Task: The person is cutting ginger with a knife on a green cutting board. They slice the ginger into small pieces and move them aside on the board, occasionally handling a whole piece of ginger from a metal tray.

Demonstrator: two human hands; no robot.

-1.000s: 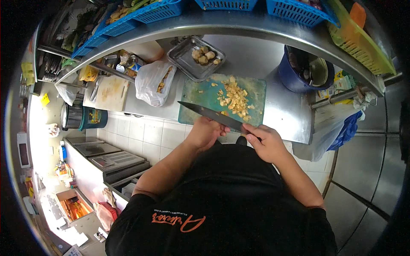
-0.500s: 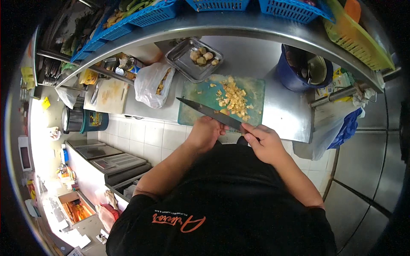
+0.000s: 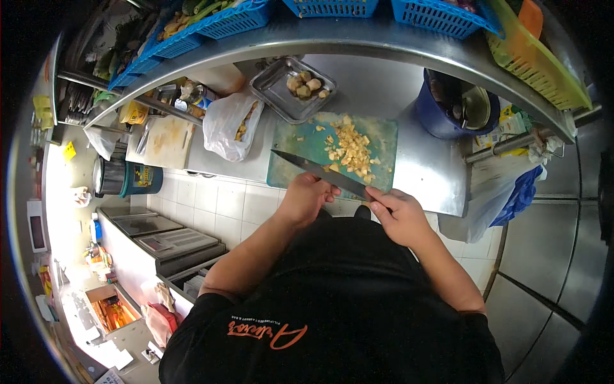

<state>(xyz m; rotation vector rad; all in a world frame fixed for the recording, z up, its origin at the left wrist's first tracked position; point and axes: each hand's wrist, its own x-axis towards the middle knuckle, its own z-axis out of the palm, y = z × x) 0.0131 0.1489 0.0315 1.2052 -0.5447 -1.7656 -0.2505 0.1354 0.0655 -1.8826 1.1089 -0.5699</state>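
Note:
A long kitchen knife (image 3: 323, 175) lies slantwise over the near part of the green cutting board (image 3: 281, 144), its tip pointing to the far left. My right hand (image 3: 396, 216) is closed around its handle. Against the near edge of the blade, about midway along, my left hand (image 3: 306, 198) is closed, with curled fingers touching the metal; some fingertips are hidden. Chopped pale yellow pieces (image 3: 348, 144) are heaped on the board beyond the blade. Several whole peeled chunks (image 3: 303, 85) sit in a metal tray (image 3: 265, 96) behind the board.
Left of the board is a white plastic bag (image 3: 224, 137) with yellowish pieces inside. A dark blue bucket (image 3: 432, 118) holding utensils stands at the right. Overhead runs a metal shelf (image 3: 345, 43) with blue baskets (image 3: 236, 20). Another cutting board (image 3: 163, 141) lies farther left.
The knife and both hands have shifted very slightly to the right in the picture, along with much of the scene. A yellow bit by my left fingertips no longer shows.

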